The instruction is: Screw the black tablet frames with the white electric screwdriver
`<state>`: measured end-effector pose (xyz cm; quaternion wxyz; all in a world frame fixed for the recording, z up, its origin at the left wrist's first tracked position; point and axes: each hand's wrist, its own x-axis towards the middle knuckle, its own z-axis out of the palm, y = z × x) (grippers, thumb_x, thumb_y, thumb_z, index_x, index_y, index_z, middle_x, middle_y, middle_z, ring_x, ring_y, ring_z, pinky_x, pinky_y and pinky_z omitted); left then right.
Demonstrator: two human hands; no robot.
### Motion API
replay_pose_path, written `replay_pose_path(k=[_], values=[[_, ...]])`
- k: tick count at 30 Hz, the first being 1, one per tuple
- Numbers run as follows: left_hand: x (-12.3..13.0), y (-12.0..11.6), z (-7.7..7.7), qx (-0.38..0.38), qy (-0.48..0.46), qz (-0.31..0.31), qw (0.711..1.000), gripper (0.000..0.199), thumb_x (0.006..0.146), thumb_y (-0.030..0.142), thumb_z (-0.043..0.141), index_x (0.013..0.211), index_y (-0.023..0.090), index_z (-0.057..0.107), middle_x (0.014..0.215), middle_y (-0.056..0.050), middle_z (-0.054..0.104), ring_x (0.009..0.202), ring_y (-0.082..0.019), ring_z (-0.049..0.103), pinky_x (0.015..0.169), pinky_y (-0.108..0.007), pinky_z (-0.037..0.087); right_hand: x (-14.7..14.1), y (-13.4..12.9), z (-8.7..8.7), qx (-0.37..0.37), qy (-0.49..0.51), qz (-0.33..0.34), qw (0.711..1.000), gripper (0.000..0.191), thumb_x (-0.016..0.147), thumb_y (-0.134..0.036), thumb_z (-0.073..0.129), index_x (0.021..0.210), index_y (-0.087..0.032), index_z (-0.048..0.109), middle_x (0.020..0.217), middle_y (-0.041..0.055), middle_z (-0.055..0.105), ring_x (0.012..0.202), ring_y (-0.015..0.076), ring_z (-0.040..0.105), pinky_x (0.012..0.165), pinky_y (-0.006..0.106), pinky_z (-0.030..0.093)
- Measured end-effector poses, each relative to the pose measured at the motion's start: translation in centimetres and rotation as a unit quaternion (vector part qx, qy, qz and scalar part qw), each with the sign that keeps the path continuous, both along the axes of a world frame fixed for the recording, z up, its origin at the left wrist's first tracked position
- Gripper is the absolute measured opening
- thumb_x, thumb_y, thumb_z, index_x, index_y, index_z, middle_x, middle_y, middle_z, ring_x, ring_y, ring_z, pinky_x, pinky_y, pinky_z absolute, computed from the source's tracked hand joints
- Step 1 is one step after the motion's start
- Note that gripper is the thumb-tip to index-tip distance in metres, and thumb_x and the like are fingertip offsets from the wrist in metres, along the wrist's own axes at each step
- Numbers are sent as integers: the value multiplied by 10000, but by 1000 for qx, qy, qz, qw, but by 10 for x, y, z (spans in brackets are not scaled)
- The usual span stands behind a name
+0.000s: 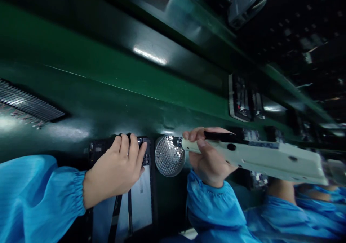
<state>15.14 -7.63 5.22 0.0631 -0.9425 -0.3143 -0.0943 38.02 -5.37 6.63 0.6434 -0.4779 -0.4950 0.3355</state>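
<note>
My left hand (117,169) lies over the upper end of an opened tablet (146,198), fingers bent across its top edge and the thumb tucked underneath the forefinger. Pale battery panels and dark ribbon cables show below the hand; part of the tablet is hidden by it. A pale electric screwdriver (259,158) is in my right hand (209,160), closed around its front end, with the body reaching to the right. Its metal nose is over the rim of a round dish (169,158) full of small shiny dots, perhaps screws. I cannot tell whether the tip touches them.
At the left lies a row of thin metal strips (29,104) with reddish wire ends. A raised green ledge (116,75) runs behind. Dark devices (240,98) stand on the right. Another person's arm (282,190) in a blue sleeve shows at lower right, below the screwdriver.
</note>
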Motion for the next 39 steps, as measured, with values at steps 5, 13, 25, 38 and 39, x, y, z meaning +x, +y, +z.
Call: replay_pose_path(k=[5, 13, 25, 38, 39], values=[[0, -1, 0, -4, 0, -1, 1000, 507, 976, 378, 512, 1298, 13, 654, 1161, -313, 682, 953, -412, 721, 790, -503, 587, 1, -1, 0, 4, -3, 0, 1000, 233, 724, -144, 721, 936, -241, 706, 675, -24, 584, 653, 139, 586, 651, 347, 552], [0, 0, 0, -3, 0, -3, 1000, 500, 980, 373, 507, 1295, 14, 656, 1159, -310, 684, 956, -413, 721, 792, -505, 586, 1, 0, 1, 8, 7, 14, 1000, 257, 730, -111, 700, 960, -225, 708, 680, -20, 593, 667, 139, 596, 663, 344, 552], [0, 0, 1, -15, -3, -5, 1000, 512, 985, 367, 525, 1307, -16, 632, 1166, -332, 670, 956, -419, 713, 790, -520, 565, 0, 2, 0, 0, 0, -1, 1000, 218, 720, -161, 724, 924, -233, 694, 653, -30, 575, 640, 141, 580, 642, 343, 536], [-1, 1, -1, -13, -5, -2, 1000, 492, 991, 356, 491, 1294, 0, 644, 1154, -307, 684, 953, -408, 716, 779, -505, 573, 1, -1, 8, 6, 20, 2, 1000, 253, 700, -109, 706, 926, -222, 719, 672, -12, 591, 655, 142, 586, 648, 343, 534], [-1, 1, -2, -16, -9, -2, 1000, 491, 992, 350, 485, 1293, -4, 641, 1157, -309, 682, 960, -408, 714, 779, -504, 574, 0, -1, 10, 7, 24, 3, 1000, 256, 695, -107, 706, 922, -225, 722, 670, -12, 588, 655, 141, 584, 648, 341, 531]])
